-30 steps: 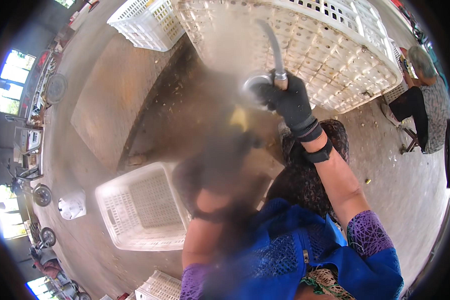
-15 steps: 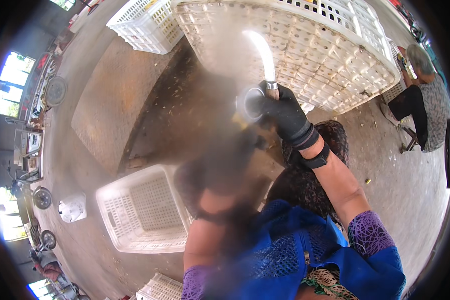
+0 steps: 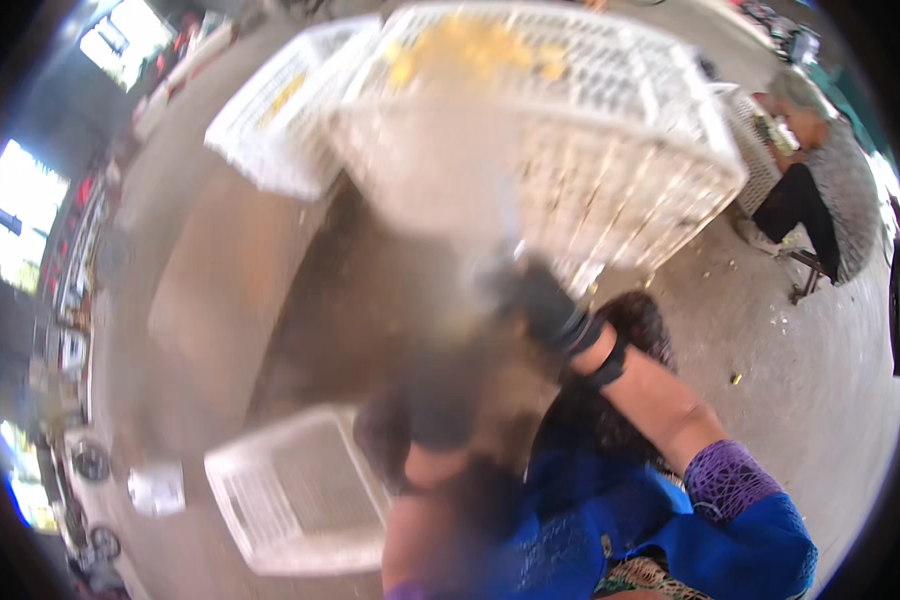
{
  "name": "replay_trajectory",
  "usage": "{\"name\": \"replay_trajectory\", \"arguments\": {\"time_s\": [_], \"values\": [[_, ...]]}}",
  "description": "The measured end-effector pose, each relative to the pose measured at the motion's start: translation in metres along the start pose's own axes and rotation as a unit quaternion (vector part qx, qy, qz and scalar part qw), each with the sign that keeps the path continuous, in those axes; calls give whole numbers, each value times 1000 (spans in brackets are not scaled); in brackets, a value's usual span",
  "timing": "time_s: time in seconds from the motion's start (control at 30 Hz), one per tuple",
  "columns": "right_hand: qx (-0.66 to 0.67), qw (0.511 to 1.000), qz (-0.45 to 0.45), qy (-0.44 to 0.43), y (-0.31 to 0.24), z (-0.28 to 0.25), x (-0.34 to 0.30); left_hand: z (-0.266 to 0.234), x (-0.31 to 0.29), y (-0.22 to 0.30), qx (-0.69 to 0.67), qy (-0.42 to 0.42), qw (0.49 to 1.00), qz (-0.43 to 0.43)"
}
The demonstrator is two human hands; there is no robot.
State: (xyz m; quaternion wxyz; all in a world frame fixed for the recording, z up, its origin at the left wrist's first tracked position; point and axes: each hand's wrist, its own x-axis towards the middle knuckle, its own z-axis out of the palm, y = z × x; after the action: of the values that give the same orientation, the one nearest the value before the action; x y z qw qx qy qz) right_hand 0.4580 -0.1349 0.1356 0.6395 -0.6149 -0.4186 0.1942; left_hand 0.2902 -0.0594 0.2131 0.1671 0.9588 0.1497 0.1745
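My right hand (image 3: 538, 300), in a dark glove, is closed round the handle of a curved knife. Motion blur nearly hides its blade (image 3: 511, 215), which points away from me toward the large white crate (image 3: 610, 180). A hazy smudge covers my left hand (image 3: 448, 395); it also seems dark-gloved and lies nearer to me, left of the right hand. Its fingers cannot be made out. Between the hands is a faint yellowish patch (image 3: 460, 320), too blurred to name.
Yellow pieces (image 3: 470, 50) lie in the large crate ahead. Another white crate (image 3: 290, 120) stands beside it, and a white basket (image 3: 295, 490) is at my left. A brownish board (image 3: 220, 290) lies on the floor. At the right, another person (image 3: 830, 180) sits on a low stool.
The view has tilted up, so crates and hands sit lower in it and the yellow pieces show. The knife's blade, sharp before, is now blurred. My right hand stays closed on the handle.
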Motion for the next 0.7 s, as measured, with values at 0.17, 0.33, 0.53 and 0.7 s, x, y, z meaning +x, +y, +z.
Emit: {"name": "replay_trajectory", "arguments": {"time_s": [0.17, 0.33, 0.53, 0.7], "values": [[-136, 984, -95, 67, -20, 5, 4, 19, -1, -4, -233, 44, 964, -124], [236, 950, 197, 50, -40, 7, -1, 25, 4, -21, -764, -19, 608, -215], [303, 935, 182, 12, -51, 9, 0, 12, -3, -14, -698, -65, 678, -219], [288, 935, 208, 0, -65, 3, 1, 8, 13, -14, -710, -100, 655, -238]]}}
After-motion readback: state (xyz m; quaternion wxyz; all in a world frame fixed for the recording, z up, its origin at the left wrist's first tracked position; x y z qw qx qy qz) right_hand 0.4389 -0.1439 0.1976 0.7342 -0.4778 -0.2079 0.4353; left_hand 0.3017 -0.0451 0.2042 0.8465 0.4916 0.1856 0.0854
